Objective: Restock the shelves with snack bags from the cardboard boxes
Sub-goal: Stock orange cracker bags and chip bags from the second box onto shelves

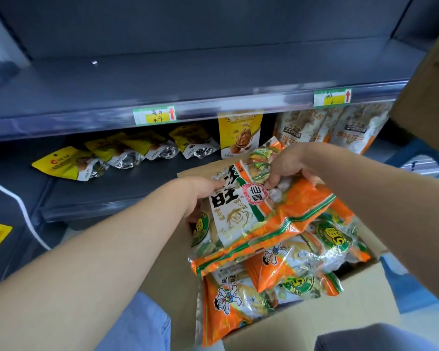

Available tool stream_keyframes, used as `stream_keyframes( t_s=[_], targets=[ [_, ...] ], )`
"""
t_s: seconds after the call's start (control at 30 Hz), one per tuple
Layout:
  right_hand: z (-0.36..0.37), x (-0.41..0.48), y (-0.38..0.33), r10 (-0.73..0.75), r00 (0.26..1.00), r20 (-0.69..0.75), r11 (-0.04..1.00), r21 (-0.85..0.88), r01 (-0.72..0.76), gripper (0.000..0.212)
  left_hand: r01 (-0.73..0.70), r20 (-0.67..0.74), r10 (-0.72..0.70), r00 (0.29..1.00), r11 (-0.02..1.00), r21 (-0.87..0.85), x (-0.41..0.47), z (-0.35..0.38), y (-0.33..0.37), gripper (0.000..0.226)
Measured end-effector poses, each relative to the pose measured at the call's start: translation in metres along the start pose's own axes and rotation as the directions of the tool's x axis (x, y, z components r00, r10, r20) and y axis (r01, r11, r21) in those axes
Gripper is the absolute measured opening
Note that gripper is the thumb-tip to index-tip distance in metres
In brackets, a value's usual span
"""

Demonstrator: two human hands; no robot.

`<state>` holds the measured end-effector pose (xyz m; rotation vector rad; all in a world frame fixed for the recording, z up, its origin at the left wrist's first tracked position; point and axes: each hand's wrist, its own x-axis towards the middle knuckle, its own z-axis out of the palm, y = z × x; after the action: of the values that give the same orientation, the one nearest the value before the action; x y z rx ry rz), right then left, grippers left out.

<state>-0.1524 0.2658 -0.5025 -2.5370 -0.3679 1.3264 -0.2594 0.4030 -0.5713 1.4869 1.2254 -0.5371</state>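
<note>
Bag in hand: we hold one orange rice-cracker bag (264,211) just above the open cardboard box (314,323). It is tilted with its far end raised toward the shelving, and it is not on any shelf yet.
Left hand: our left hand (200,198) grips the bag's left edge, thumb on the printed face and fingers curled out of sight beneath.
Right hand: our right hand (287,168) pinches the bag's far upper corner between thumb and curled fingers.
Box contents: several more orange bags (238,307) lie stacked in the box under the held one; we cannot tell how deep the stack goes.
Upper shelf: the upper shelf (188,79) carries two price tags (154,115) on its front rail, and we see no orange bags on it.
Lower shelf: the lower shelf (99,193) holds yellow nut pouches (69,163) tipped over in a row, one yellow walnut pouch (240,135) upright, and white-and-orange pouches (340,127) upright at the right.
Second box: the edge of a second cardboard box (428,84) shows at the upper right; its contents are hidden.
Done so far: we judge the restocking of this product barely begun, since none of these bags shows on the shelves.
Left to do: we must place the held bag and then the rest of the box, and we should likely stand the fallen pouches up.
</note>
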Motion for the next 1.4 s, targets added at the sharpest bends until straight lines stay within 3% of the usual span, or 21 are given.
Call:
stream_keyframes(
  t_s=[0.13, 0.2, 0.3, 0.4, 0.47, 0.57, 0.77, 0.9, 1.03, 1.2, 1.4],
  targets=[
    [-0.018, -0.012, 0.002, -0.085, 0.987, -0.134, 0.995, 0.031, 0.090, 0.015, -0.211, -0.080, 0.210, 0.974, 0.977, 0.000, -0.038, -0.002, 0.027, 0.075],
    [-0.027, -0.013, 0.007, -0.119, 0.970, -0.210, 0.991, 0.026, 0.128, 0.025, -0.312, -0.100, 0.311, 0.945, 0.950, -0.002, -0.056, 0.000, 0.039, 0.064],
    [-0.045, -0.014, 0.018, -0.164, 0.930, -0.329, 0.969, 0.125, 0.215, 0.012, -0.443, -0.133, 0.437, 0.890, 0.897, -0.014, -0.075, 0.003, 0.060, 0.040],
    [-0.066, -0.014, 0.027, -0.176, 0.895, -0.410, 0.912, 0.275, 0.306, 0.036, -0.544, -0.200, 0.539, 0.819, 0.838, 0.029, -0.090, 0.004, 0.084, 0.042],
    [-0.079, -0.015, 0.030, -0.197, 0.841, -0.504, 0.852, 0.336, 0.401, 0.052, -0.609, -0.264, 0.610, 0.747, 0.787, 0.096, -0.096, 0.003, 0.102, 0.059],
    [-0.095, -0.018, 0.026, -0.223, 0.744, -0.630, 0.730, 0.398, 0.555, 0.052, -0.705, -0.314, 0.696, 0.646, 0.701, 0.102, -0.099, -0.009, 0.129, 0.082],
    [-0.122, -0.017, -0.001, -0.215, 0.582, -0.784, 0.584, 0.374, 0.720, 0.056, -0.853, -0.261, 0.822, 0.506, 0.522, -0.009, -0.094, -0.042, 0.170, 0.058],
    [-0.146, -0.004, -0.031, -0.202, 0.521, -0.829, 0.584, 0.324, 0.744, 0.056, -0.890, -0.295, 0.851, 0.435, 0.455, -0.001, -0.084, -0.067, 0.196, 0.049],
    [-0.169, 0.010, -0.064, -0.149, 0.497, -0.855, 0.594, 0.325, 0.736, 0.078, -0.883, -0.374, 0.822, 0.430, 0.469, 0.017, -0.071, -0.090, 0.222, 0.042],
    [-0.198, 0.020, -0.089, -0.011, 0.448, -0.894, 0.747, 0.290, 0.598, 0.080, -0.885, -0.355, 0.837, 0.416, 0.462, 0.052, -0.066, -0.101, 0.251, 0.014],
    [-0.243, 0.034, -0.079, 0.001, 0.336, -0.942, 0.861, 0.172, 0.479, 0.075, -0.886, -0.379, 0.839, 0.392, 0.454, 0.090, -0.055, -0.085, 0.299, 0.022]
  ],
)
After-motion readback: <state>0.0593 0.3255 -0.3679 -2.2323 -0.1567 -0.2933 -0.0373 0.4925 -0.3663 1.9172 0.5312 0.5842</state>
